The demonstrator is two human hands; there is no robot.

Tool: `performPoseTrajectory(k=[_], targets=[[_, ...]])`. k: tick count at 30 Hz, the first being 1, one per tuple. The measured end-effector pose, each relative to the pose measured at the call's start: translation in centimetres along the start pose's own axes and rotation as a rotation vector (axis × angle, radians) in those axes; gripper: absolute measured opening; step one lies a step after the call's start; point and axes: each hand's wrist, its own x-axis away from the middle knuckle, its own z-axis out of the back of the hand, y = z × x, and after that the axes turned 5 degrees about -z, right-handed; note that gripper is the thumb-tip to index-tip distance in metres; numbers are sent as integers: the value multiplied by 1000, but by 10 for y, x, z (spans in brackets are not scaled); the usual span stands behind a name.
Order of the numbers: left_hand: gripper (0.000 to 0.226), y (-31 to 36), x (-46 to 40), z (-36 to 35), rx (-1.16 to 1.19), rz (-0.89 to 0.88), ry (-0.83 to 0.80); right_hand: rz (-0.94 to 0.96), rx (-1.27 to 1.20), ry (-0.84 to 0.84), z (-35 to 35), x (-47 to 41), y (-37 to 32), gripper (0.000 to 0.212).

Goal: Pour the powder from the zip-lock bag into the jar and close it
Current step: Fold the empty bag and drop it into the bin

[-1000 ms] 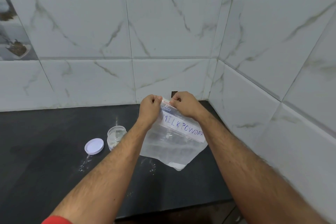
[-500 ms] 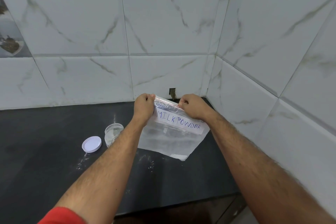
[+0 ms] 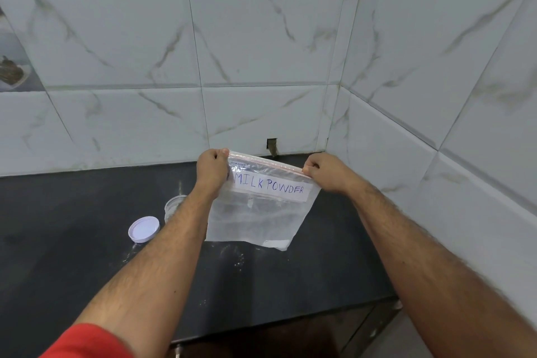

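**Getting the zip open without spilling**

I am working at the dark worktop [image 3: 87,285], taking the jar [image 3: 173,206] as my landmark; it is standing open, partly hidden behind my left forearm. Just right of the jar, I am holding the zip-lock bag [image 3: 255,221] upright and above the worktop, its "MILK POWDER" label [image 3: 270,187] facing me. It looks as though its lower right corner is sagging under a little white powder [image 3: 280,244], so I am judging the load small and settled low.

My left hand [image 3: 211,171] is pinching the top corner nearest the jar, fingers curled tight on the seal strip; my right hand [image 3: 325,173] is pinching the far corner the same way. Whether the zip has parted I cannot tell.

To do this well, I am keeping the top edge level and taut, peeling the two lips apart slowly, and keeping the powder low in that far corner.

Left of the jar, just beside it, the white lid [image 3: 144,229] is lying on the worktop. Specks of spilled powder [image 3: 239,260] are dusting the surface below the bag.
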Motion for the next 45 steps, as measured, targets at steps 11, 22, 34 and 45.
performPoseTrajectory(k=[11,22,34,45], targets=[[44,2,6,15,29,89,-9,-20,-258,-30,10,20,23,26],[24,27,7,25,568,527,-169,-51,-1241,-195,-54,40,27,47],[37,-37,46,44,306,269,-482,-281,-1185,214,-83,60,0,18],[52,-55,86,47,161,97,-655,-473,-972,352,-97,176,18,40]])
